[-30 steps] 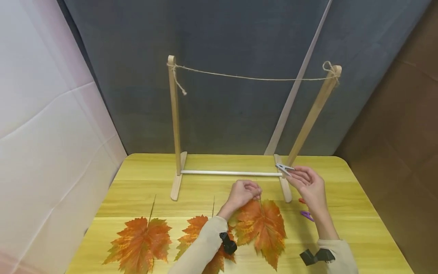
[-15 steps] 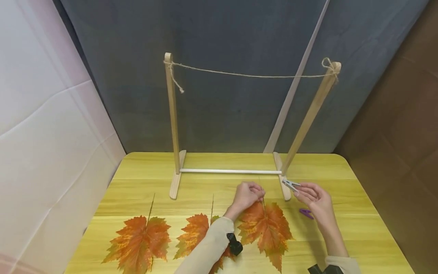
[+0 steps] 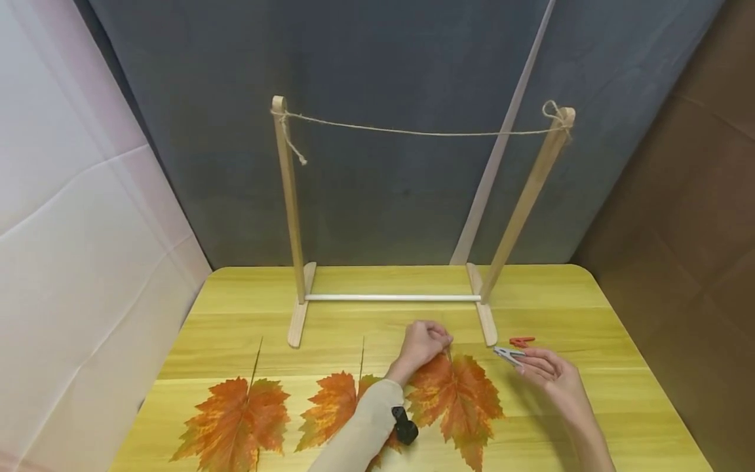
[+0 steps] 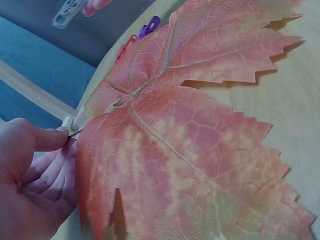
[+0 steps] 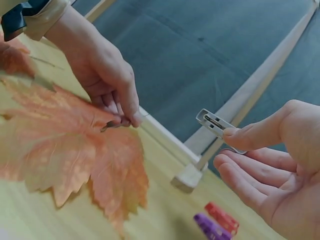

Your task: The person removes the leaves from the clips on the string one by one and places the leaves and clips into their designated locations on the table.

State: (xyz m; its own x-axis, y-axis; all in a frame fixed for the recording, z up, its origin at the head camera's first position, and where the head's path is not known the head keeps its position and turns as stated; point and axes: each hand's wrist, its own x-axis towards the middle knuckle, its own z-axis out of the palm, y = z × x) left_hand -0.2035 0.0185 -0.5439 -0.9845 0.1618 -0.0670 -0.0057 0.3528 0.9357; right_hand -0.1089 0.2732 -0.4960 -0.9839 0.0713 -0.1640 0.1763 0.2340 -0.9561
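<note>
My left hand [image 3: 423,344] pinches the stem of an orange maple leaf [image 3: 457,406] between thumb and fingers. In the left wrist view the leaf [image 4: 175,130] spreads broadly to the right of that hand [image 4: 35,175]. A grey clothespin [image 3: 508,355] is held by my right hand [image 3: 557,383], which grips it by one end between thumb and fingers. The right wrist view shows this clothespin [image 5: 215,122] side on, pointing toward the left hand. Beneath it on the table lie a red clothespin [image 5: 221,218] and a purple clothespin [image 5: 212,227].
A wooden stand [image 3: 289,216] with twine [image 3: 413,133] strung between its posts is behind the hands. Two more leaves lie on the left: one leaf [image 3: 236,423] fully visible, another leaf [image 3: 330,406] partly under the left forearm. Cloth walls enclose the table [image 3: 590,295].
My right hand has moved down and slightly right with the grey clothespin, away from the stand's foot. My left hand stays nearly in place, still pinching the leaf's stem.
</note>
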